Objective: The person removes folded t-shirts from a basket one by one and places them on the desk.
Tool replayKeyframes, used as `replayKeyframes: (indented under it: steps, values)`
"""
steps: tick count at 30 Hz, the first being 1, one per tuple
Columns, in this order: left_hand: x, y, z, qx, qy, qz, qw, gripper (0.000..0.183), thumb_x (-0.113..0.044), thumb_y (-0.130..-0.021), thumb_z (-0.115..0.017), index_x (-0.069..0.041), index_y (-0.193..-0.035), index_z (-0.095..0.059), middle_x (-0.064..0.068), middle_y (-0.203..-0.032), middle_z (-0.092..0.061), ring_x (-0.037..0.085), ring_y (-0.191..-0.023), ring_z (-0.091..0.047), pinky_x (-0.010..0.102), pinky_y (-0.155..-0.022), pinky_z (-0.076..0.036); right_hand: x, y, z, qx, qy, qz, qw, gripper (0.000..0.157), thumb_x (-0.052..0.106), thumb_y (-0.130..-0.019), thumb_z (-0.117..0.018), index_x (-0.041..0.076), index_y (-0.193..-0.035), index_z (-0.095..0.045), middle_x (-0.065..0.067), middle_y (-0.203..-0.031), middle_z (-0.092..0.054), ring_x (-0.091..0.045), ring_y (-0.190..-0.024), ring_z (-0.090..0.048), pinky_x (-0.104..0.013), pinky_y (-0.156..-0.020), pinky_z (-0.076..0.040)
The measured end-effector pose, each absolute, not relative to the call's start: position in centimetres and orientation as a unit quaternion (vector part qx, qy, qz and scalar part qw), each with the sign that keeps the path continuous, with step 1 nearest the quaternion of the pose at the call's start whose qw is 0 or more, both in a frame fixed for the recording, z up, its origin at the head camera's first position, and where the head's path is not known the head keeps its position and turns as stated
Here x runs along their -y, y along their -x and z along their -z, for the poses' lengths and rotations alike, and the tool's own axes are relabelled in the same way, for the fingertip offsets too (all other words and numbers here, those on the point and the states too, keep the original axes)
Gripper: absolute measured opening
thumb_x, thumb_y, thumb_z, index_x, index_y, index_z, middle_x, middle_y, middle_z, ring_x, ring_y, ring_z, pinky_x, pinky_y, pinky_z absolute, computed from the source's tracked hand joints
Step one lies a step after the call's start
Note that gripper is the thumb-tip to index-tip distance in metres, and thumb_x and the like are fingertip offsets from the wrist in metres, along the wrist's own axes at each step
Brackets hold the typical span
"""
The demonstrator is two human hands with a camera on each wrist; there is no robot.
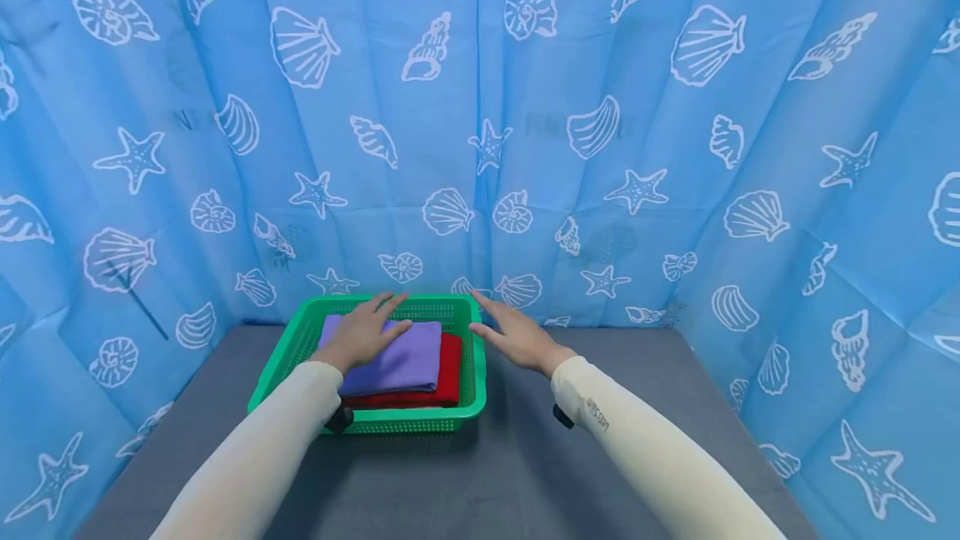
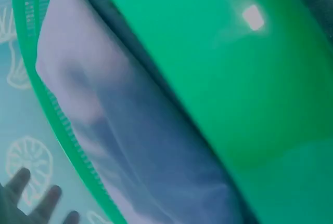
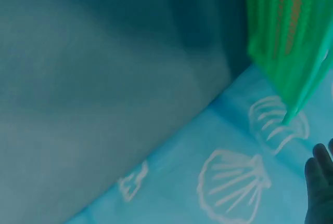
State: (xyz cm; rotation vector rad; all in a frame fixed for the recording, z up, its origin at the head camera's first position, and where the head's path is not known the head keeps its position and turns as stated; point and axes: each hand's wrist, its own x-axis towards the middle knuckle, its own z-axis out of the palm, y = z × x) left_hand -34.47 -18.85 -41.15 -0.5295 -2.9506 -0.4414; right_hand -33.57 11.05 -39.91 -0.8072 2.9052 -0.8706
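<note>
A green plastic basket (image 1: pixel 367 422) with perforated sides stands on the grey table, left of centre. Inside it a folded purple cloth (image 1: pixel 408 361) lies on top of a folded red cloth (image 1: pixel 450 369). My left hand (image 1: pixel 363 332) is over the basket and overlaps the purple cloth in the head view, fingers spread and holding nothing. At the basket's right rim, my right hand (image 1: pixel 517 336) has its fingers extended, with nothing in it. The left wrist view shows the purple cloth (image 2: pixel 140 130) close by, beside the green rim (image 2: pixel 208 78).
The grey table (image 1: pixel 600 407) reaches right and forward of the basket. A blue curtain (image 1: pixel 480 148) with white shell and starfish prints hangs behind it and along both sides. In the right wrist view the basket's perforated corner (image 3: pixel 281 42) is near that curtain.
</note>
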Motion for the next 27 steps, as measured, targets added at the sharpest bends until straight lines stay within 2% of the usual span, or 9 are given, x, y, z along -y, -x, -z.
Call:
replayKeyframes:
  steps: [6, 10, 17, 23, 27]
  values:
    - [21.4, 34.3, 42.2, 0.978, 0.103, 0.173, 0.044, 0.071, -0.061, -0.1, -0.036, -0.021, -0.157, -0.025, 0.023, -0.158, -0.025, 0.053, -0.137, -0.033, 0.071, -0.101, -0.034, -8.4, 33.3, 40.4, -0.896, 0.24, 0.37, 0.048, 0.076, 0.045, -0.1, -0.053, 0.031, -0.159, -0.007, -0.015, -0.155, -0.037, -0.035, -0.137, -0.043, -0.057, -0.11, -0.035]
    - [23.2, 34.5, 43.0, 0.977, 0.065, 0.199, 0.038, 0.073, -0.062, -0.1, -0.034, -0.019, -0.158, -0.024, 0.024, -0.159, -0.021, 0.055, -0.136, -0.03, 0.072, -0.097, -0.035, -7.1, 33.1, 40.4, -0.876, 0.222, 0.422, 0.068, 0.081, 0.037, -0.099, -0.059, 0.027, -0.16, -0.007, -0.019, -0.151, -0.04, -0.039, -0.131, -0.048, -0.057, -0.105, -0.041]
    - [25.3, 34.8, 43.9, 0.967, 0.021, 0.252, 0.017, 0.079, -0.063, -0.1, -0.032, -0.012, -0.158, -0.017, 0.031, -0.157, -0.013, 0.06, -0.136, -0.024, 0.073, -0.104, -0.027, -5.1, 33.1, 40.7, -0.85, 0.15, 0.494, 0.104, 0.093, 0.032, -0.094, -0.066, 0.019, -0.16, -0.001, -0.024, -0.148, -0.041, -0.038, -0.127, -0.052, -0.053, -0.102, -0.045]
    - [26.3, 34.6, 45.3, 0.942, 0.007, 0.336, 0.004, 0.082, -0.053, -0.1, -0.047, -0.007, -0.158, -0.012, 0.034, -0.155, -0.015, 0.055, -0.14, -0.019, 0.069, -0.109, -0.024, -3.7, 32.8, 41.4, -0.806, 0.115, 0.562, 0.146, 0.092, 0.018, -0.095, -0.067, 0.01, -0.159, -0.002, -0.032, -0.149, -0.033, -0.042, -0.124, -0.053, -0.055, -0.1, -0.046]
    - [26.5, 34.3, 45.6, 0.927, 0.001, 0.376, -0.005, 0.083, -0.045, -0.099, -0.054, -0.003, -0.157, -0.011, 0.033, -0.157, -0.015, 0.053, -0.143, -0.013, 0.068, -0.112, -0.02, -3.1, 32.7, 41.8, -0.79, 0.096, 0.584, 0.162, 0.092, 0.016, -0.095, -0.066, 0.01, -0.159, -0.001, -0.033, -0.152, -0.028, -0.044, -0.13, -0.047, -0.058, -0.101, -0.044]
